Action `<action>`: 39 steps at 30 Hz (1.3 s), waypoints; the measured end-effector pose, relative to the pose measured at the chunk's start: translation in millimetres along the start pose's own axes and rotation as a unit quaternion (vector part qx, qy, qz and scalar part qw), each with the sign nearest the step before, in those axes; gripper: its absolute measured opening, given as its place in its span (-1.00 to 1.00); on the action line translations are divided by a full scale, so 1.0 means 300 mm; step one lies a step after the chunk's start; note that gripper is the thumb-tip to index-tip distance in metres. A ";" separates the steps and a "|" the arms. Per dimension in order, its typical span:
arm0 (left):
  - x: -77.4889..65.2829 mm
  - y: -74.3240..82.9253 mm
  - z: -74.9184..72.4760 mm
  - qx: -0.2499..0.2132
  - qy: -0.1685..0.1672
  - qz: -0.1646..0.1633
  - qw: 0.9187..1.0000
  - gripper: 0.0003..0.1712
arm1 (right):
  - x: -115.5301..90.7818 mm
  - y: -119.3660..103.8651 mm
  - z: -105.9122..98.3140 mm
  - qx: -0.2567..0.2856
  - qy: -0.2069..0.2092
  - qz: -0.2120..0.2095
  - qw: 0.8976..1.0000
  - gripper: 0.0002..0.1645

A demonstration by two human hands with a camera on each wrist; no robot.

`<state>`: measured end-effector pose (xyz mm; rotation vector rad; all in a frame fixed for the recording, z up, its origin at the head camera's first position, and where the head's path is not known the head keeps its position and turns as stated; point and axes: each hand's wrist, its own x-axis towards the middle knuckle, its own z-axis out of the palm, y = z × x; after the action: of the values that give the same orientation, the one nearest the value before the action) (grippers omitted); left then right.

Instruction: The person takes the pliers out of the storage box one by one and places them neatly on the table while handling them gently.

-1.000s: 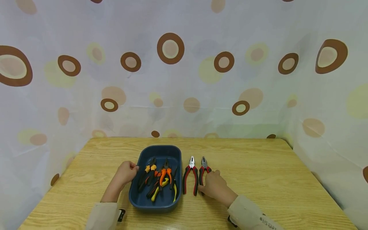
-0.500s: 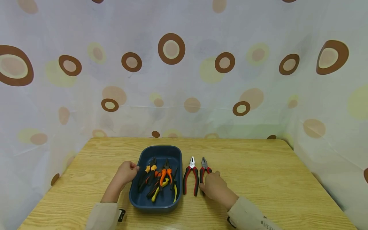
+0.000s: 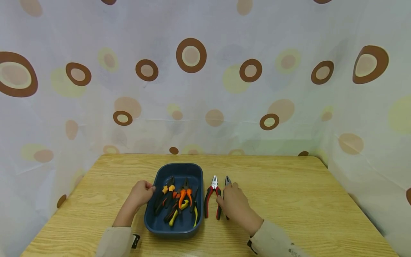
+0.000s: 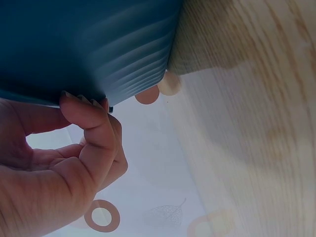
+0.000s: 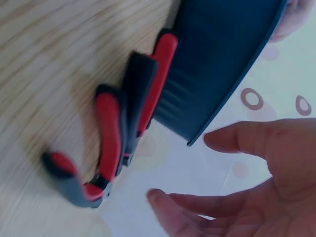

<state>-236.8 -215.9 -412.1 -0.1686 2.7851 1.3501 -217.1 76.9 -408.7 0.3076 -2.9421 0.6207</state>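
Observation:
A dark blue plastic tub point(image 3: 176, 231) stands left of centre on the table with several pliers point(image 3: 183, 196) in it, their handles orange, yellow and black. My left hand point(image 3: 141, 192) pinches the tub's left rim, its curled fingers point(image 4: 89, 116) showing in the left wrist view. To the right of the tub, combination pliers point(image 3: 208, 200) with red and black handles lie on the table. My right hand point(image 3: 237, 205) is over a second, similar pair of pliers point(image 3: 227, 180), hiding most of it. In the right wrist view, thumb and fingers are spread apart, holding nothing.
The wood-grain table point(image 3: 289, 192) extends to both sides and behind the tub. A pale patterned curtain point(image 3: 205, 92) hangs around the back and sides.
My right hand has moved slightly forward and left over the right-hand pliers, covering more of their handles. The left hand, tub and other pliers stay put.

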 end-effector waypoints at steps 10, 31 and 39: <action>-0.002 0.001 0.000 -0.005 -0.003 -0.002 1.000 -0.82 | 0.011 -0.073 0.017 0.083 0.053 -0.071 0.993 -0.60; 0.000 -0.002 0.001 0.003 0.000 -0.010 1.000 -0.81 | 0.046 -0.178 0.117 0.149 -0.002 -0.174 0.974 -0.58; 0.000 0.001 0.001 -0.001 0.000 -0.008 1.000 -0.81 | 0.058 -0.201 0.140 0.118 -0.032 -0.175 0.977 -0.48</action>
<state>-236.8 -215.6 -412.0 -0.1913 2.7761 1.3502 -223.9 2.8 -420.8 0.8620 -2.7673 0.9169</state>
